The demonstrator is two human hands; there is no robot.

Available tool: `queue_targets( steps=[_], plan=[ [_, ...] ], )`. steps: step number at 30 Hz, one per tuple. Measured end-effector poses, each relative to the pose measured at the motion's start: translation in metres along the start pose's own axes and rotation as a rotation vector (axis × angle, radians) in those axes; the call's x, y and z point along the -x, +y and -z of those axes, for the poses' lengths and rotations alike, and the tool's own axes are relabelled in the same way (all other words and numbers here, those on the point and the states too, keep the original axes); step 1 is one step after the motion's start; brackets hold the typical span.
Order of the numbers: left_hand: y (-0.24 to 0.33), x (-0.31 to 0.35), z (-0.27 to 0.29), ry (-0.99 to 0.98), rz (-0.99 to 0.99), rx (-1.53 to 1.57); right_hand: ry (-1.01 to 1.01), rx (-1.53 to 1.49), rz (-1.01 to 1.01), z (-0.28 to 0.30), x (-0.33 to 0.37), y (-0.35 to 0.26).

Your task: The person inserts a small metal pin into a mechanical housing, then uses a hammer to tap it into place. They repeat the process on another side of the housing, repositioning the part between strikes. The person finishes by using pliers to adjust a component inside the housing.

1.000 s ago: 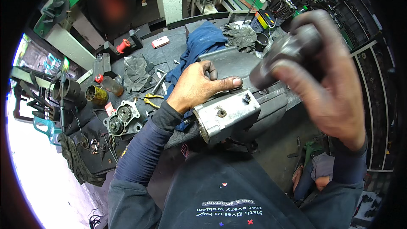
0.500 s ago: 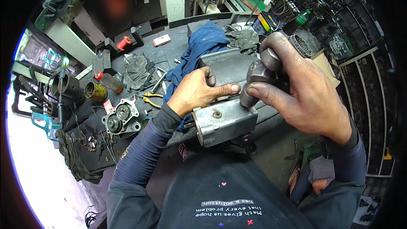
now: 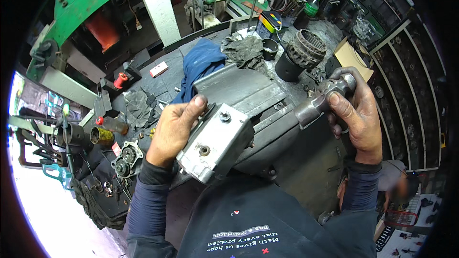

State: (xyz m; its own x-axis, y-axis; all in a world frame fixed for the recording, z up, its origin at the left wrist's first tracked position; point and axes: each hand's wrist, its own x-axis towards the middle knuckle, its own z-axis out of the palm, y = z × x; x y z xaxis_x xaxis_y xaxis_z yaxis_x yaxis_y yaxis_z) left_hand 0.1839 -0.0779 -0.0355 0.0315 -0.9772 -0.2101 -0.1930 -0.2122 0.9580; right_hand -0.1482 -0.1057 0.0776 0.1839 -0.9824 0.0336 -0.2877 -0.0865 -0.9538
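My left hand grips a silver, boxy metal pump housing along its left side, thumb on top. A threaded stud and a round hole show on its upper face. The block is tilted and raised in front of my chest, near what looks like a grey bench vise. Off to the right, my right hand is closed around a dark steel piece shaped like a hammer head, its thick cylindrical end pointing left. My palm and fingers hide any handle. The two held things are apart.
Beyond the vise lie a blue cloth and a dark rag. A toothed ring part sits on a black cylinder. Left are a gear housing, a yellow can and a bottle. Another person is low at right.
The steel piece has moved off the block, away to the right with my right hand. My left hand has changed from resting over the block to gripping it, and the block is now turned and tilted.
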Motion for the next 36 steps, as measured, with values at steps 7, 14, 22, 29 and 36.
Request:
queue_targets(
  steps=[7,14,22,29,36],
  plan=[
    [0.086,-0.029,-0.054,-0.163,0.086,-0.371,0.076,-0.175,0.007,0.051,0.001,0.049],
    [0.119,-0.040,-0.094,-0.069,0.109,-0.539,-0.016,-0.292,-0.009,0.086,-0.017,0.088],
    [0.115,-0.003,-0.110,0.117,0.244,-0.705,-0.167,-0.326,0.025,0.116,-0.056,0.113],
    [0.085,0.044,-0.097,0.502,0.216,-0.505,-0.334,-0.297,0.028,0.116,-0.079,0.118],
    [0.057,0.080,-0.097,0.593,0.010,-0.510,-0.425,-0.338,0.024,0.100,-0.093,0.122]
  ],
)
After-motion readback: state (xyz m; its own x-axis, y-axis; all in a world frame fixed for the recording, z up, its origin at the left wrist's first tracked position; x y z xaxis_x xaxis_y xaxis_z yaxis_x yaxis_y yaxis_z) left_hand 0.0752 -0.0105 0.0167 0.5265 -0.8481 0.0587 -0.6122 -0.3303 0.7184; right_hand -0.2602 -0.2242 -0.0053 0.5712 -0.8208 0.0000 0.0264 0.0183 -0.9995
